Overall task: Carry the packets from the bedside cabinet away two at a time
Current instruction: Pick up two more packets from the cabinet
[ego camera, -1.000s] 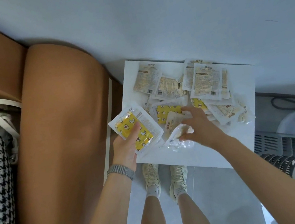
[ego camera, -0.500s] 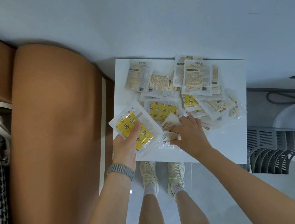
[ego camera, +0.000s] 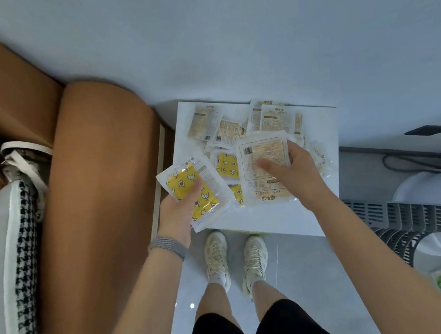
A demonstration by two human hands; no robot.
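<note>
- Now the left hand (ego camera: 180, 215) grips a yellow star-print packet (ego camera: 194, 191), thumb pressed on its face, lifted off the cabinet's nine o'clock edge, likely parked there so the pair is complete.
- Over at three o'clock from it, the right hand (ego camera: 297, 176) pinches a label-side-up packet (ego camera: 264, 166), thumb on top, fingers under, raised above the heap.
- Beyond both, the remaining packets (ego camera: 236, 127) lie overlapped toward twelve o'clock on the white bedside cabinet (ego camera: 278, 221).
- Looks like two in hand, ready to go.
</note>
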